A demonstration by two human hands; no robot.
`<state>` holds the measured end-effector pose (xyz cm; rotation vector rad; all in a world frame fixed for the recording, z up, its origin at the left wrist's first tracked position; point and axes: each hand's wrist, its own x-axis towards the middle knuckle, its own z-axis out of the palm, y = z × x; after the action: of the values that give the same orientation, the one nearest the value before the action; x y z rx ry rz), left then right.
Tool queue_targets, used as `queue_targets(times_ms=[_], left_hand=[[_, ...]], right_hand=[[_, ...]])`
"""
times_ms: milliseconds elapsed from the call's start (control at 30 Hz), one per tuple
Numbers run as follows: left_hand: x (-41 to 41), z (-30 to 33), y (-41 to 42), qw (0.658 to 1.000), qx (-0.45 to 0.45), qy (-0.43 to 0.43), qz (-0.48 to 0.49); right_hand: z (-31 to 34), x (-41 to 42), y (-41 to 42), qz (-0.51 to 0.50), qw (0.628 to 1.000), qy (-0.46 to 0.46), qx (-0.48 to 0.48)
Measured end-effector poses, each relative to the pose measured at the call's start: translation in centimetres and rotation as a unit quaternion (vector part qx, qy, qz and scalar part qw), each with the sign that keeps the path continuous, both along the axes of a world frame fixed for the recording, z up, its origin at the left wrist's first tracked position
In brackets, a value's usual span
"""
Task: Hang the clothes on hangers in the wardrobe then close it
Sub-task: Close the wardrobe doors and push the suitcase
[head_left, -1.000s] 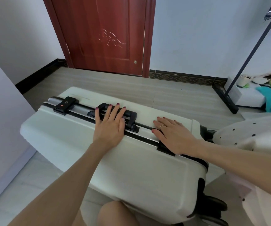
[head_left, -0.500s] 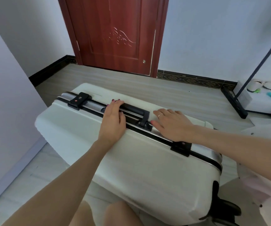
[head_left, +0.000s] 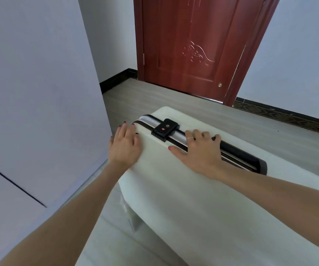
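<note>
1. We have the white case [head_left: 202, 198] still closed, lying on its side in front of the red door [head_left: 193, 47].
2. Our left hand [head_left: 125, 145] rests flat on the case's near-left corner, fingers loosely spread.
3. Our right hand [head_left: 199, 150] lies over the case's seam beside the latch [head_left: 164, 129], fingers bent at the handle [head_left: 241, 153].
4. No clothes or hangers show; we judge nothing hung yet.

Both hands on a closed white suitcase

The left hand [head_left: 125, 145] lies flat with straight fingers on the suitcase [head_left: 202, 208] at its near-left corner, beside a black latch [head_left: 165, 129]. The right hand [head_left: 199, 150] rests across the seam, fingers curled over the end of the black handle [head_left: 239, 153]. Behind stands a red-brown door [head_left: 195, 47]; a white panel [head_left: 35, 96] fills the left.
</note>
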<state>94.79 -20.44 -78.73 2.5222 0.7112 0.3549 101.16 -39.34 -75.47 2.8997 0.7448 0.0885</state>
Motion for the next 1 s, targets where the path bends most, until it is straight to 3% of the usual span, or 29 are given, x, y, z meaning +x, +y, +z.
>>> queue_targets(times_ms=[300,467,667,833,1000], left_hand=[[0.3,0.6,1.9,0.996,-0.062,-0.019,0.059],[-1.2,1.4,1.0,0.995,0.070,-0.002,0.072],[-4.8,1.3,0.4,0.989,0.065,-0.031,0.131],[-6.6,0.9,0.4,0.986,-0.017,-0.103,0.128],[-6.1,0.1,2.5,0.976,-0.143,-0.126,0.102]], right_hand=[[-0.8,0.7,0.5,0.035,0.997,-0.054,0.035],[0.2,2.5,0.1,0.105,0.994,-0.034,0.020],[1.6,4.4,0.4,0.175,0.980,0.044,-0.088],[1.5,3.7,1.9,0.128,0.983,0.115,-0.060],[2.5,3.0,4.1,0.073,0.974,0.191,0.094]])
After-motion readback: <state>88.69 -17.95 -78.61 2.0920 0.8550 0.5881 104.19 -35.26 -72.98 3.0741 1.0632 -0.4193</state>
